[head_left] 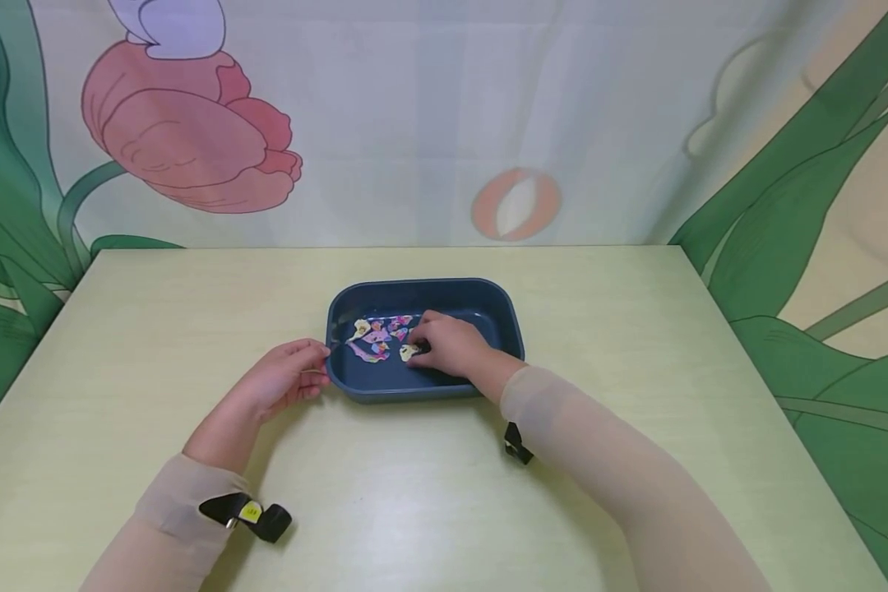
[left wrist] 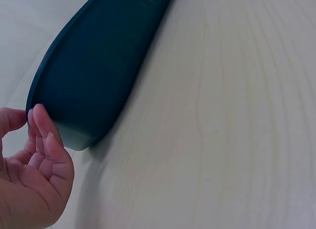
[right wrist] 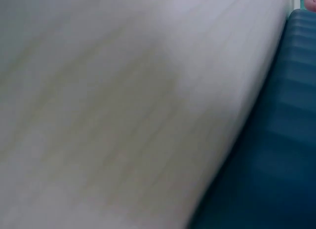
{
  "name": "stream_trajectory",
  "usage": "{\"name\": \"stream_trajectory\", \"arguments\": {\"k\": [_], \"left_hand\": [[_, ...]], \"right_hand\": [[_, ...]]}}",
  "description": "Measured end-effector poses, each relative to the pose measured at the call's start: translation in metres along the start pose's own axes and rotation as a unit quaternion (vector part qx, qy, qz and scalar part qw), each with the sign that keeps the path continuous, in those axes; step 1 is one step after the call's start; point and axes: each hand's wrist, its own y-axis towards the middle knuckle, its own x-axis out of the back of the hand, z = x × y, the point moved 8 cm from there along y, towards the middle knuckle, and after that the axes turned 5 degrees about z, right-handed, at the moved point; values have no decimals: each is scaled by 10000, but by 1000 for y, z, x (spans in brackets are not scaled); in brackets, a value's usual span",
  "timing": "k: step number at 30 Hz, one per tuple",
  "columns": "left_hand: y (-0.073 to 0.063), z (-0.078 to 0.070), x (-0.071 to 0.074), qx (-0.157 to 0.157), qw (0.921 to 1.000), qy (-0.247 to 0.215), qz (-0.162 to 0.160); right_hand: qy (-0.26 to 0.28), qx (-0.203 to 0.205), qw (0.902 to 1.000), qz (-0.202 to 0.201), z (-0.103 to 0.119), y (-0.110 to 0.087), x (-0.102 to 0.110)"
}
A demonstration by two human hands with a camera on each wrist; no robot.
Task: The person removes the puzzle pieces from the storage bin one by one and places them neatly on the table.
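Note:
A dark blue rectangular tray (head_left: 425,393) with rounded corners stands on the table. My left hand (head_left: 284,380) pinches its left rim; in the left wrist view, the thumb and fingers (left wrist: 44,125) meet at the rim. Inside the tray, my right hand (head_left: 451,349) reaches down with thumb and fingertips curled together at a small pale-yellow and dark cut-out piece (head_left: 409,353), partly hidden by the fingers. Left of it several small, flat, colourful cut-out pieces (head_left: 376,337), mostly pink and purple, lie on the tray bottom. The right wrist view misses the right hand.
The pale wood-grain table (head_left: 385,493) runs up to a printed curtain (head_left: 385,123) at the back. Both wrists carry black straps, the left one (head_left: 247,514) with a yellow label. Ridged tray wall (right wrist: 291,115) fills the right side of the right wrist view.

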Motion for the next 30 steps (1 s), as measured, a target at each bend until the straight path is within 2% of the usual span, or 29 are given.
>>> {"name": "stream_trajectory", "arguments": {"k": [13, 20, 30], "left_hand": [[-4, 2, 3, 51, 9999, -22, -102], [-4, -5, 1, -49, 10000, -31, -69], [-1, -3, 1, 20, 9999, -40, -124]], "right_hand": [[185, 191, 9996, 30, 7, 2, 0], [550, 317, 9970, -452, 2, -6, 15], [590, 595, 9918, -967, -16, -30, 34]]}}
